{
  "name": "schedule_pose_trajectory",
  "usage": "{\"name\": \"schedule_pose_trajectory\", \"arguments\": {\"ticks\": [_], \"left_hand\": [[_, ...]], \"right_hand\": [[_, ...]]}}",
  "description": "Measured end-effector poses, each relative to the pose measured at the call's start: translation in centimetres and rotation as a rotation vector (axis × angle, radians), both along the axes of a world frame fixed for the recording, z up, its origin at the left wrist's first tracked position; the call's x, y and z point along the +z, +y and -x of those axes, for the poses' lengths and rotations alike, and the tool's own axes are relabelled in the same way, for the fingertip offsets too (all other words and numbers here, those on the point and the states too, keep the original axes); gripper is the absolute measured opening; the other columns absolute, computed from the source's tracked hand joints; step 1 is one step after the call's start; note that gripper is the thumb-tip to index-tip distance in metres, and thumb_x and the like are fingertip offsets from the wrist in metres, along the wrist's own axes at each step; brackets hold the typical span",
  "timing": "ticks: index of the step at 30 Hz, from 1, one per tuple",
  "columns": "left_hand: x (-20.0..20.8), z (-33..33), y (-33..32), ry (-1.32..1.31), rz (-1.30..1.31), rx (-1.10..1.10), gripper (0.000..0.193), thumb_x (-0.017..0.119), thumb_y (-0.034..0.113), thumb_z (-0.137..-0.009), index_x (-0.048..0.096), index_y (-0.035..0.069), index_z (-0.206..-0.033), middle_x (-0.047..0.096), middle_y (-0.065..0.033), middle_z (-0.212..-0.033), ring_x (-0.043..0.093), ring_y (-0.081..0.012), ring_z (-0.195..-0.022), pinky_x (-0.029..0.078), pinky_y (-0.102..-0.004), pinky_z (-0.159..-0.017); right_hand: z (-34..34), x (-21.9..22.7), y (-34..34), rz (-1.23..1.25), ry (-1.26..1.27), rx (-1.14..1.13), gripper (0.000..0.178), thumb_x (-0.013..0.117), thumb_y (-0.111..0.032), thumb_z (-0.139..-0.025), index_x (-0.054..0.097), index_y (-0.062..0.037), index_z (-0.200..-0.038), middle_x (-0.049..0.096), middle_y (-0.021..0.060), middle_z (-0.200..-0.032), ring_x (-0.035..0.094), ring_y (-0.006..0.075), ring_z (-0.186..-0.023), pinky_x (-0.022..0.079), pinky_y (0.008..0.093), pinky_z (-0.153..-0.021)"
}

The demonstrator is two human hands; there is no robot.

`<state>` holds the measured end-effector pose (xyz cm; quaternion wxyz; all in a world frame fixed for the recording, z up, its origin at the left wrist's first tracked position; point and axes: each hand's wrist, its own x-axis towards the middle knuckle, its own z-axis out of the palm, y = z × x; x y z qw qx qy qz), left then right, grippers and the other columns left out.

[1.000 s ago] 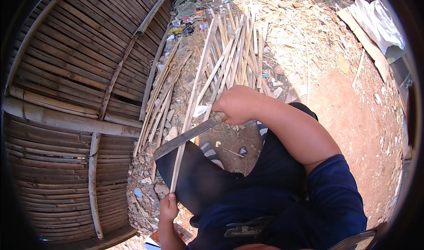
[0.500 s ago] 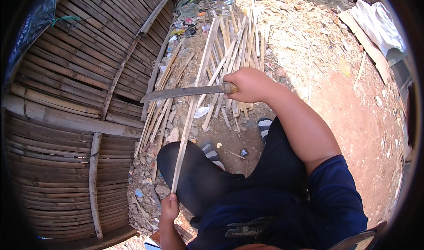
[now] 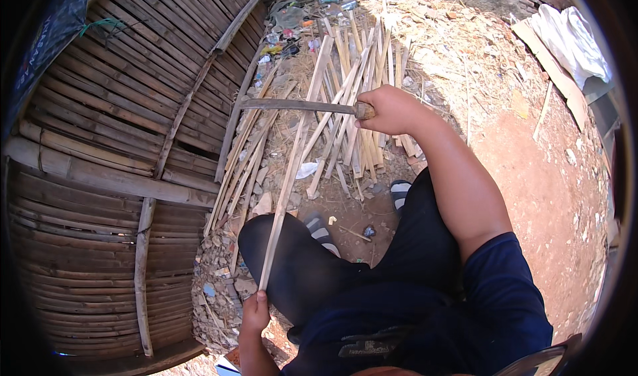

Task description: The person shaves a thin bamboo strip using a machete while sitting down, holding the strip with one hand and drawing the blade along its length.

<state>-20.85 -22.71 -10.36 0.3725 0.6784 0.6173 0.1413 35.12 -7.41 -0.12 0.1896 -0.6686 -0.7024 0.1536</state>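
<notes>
My left hand [image 3: 254, 315] is closed round the near end of a long, pale wooden strip [image 3: 284, 193]. The strip slants away over my left knee, its far end above a pile of similar strips. In my right hand [image 3: 392, 112] is the wooden handle of a machete [image 3: 302, 105]. The long grey blade points left and lies across the strip's upper part; whether it touches the wood I cannot tell. Beneath and beyond it, the loose bamboo or wooden strips [image 3: 362, 133] fan out on the ground, with a second bundle [image 3: 249, 153] to the left.
A slatted bamboo wall [image 3: 93, 130] rises close on my left. Rubble and litter [image 3: 282, 27] lie along its foot. A white cloth or sack [image 3: 565, 40] and a flat brown board [image 3: 550, 70] are at the far right. Reddish dirt ground [image 3: 518, 163] spreads to my right.
My right hand and the machete have moved farther away along the strip and slightly right. The strip's far end has shifted slightly right and lower. My left hand keeps its hold.
</notes>
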Motion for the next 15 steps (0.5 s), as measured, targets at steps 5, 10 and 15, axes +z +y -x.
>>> {"name": "schedule_pose_trajectory", "arguments": {"ticks": [5,10,15], "left_hand": [[-0.7,0.3,0.1,-0.029,0.003,-0.015,0.071,0.034,0.061,-0.111,0.048,0.005,-0.069,0.045,0.0021,-0.059,0.041,-0.0107,-0.056,0.03,-0.0346,-0.051],[-1.4,1.1,-0.2,0.025,-0.056,-0.039,0.071,0.033,0.061,-0.111,0.047,0.006,-0.068,0.044,0.0021,-0.058,0.04,-0.0109,-0.054,0.03,-0.0342,-0.05],[-0.2,0.3,0.2,-0.01,0.062,0.025,0.069,0.037,0.057,-0.111,0.052,0.002,-0.071,0.048,-0.0025,-0.06,0.046,-0.0144,-0.058,0.036,-0.037,-0.054]], "right_hand": [[5.1,-0.5,-2.3,0.032,-0.111,0.365,0.04,0.083,-0.04,-0.081,0.073,-0.0083,-0.105,0.072,0.0197,-0.087,0.07,0.0426,-0.088,0.054,0.0519,-0.078],[3.1,1.1,-1.6,0.174,-0.072,0.323,0.042,0.083,-0.035,-0.081,0.076,-0.0099,-0.114,0.075,0.0191,-0.099,0.072,0.0381,-0.099,0.056,0.0488,-0.087],[-1.6,0.1,0.2,0.088,0.099,-0.081,0.045,0.082,-0.036,-0.083,0.074,-0.0067,-0.116,0.074,0.0205,-0.098,0.072,0.0389,-0.1,0.056,0.048,-0.087]]}}
